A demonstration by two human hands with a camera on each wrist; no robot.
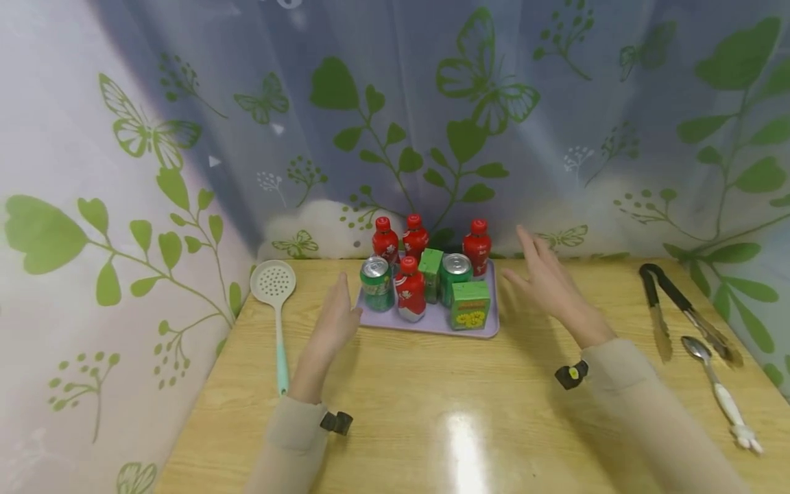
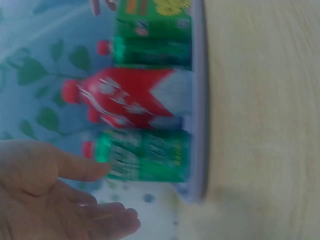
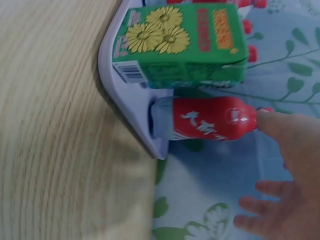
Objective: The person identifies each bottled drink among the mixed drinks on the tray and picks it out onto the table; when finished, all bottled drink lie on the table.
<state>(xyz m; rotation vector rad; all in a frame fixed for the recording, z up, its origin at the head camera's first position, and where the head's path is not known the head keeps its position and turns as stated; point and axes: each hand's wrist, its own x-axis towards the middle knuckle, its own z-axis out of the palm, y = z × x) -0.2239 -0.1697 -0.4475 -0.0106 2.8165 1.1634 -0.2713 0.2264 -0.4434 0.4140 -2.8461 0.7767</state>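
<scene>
A lilac tray (image 1: 439, 324) stands at the back of the wooden table and bears several red bottles (image 1: 411, 295), two green cans (image 1: 377, 288) and two green drink cartons (image 1: 470, 307). The front carton has yellow flowers printed on it. My left hand (image 1: 335, 317) is beside the tray's left end, thumb toward the left can (image 2: 150, 156), holding nothing. Off the right end, my right hand (image 1: 552, 285) hovers with fingers extended and thumb apart. In the right wrist view its thumb overlaps the cap of the right red bottle (image 3: 215, 119). That palm holds nothing either.
A skimmer (image 1: 273, 283) with a mint handle lies on the left of the table (image 1: 382, 412). Black-handled tongs (image 1: 669, 291) and a white-handled spoon (image 1: 725, 401) lie on the right. A leaf-patterned curtain (image 1: 395, 137) hangs close behind the tray.
</scene>
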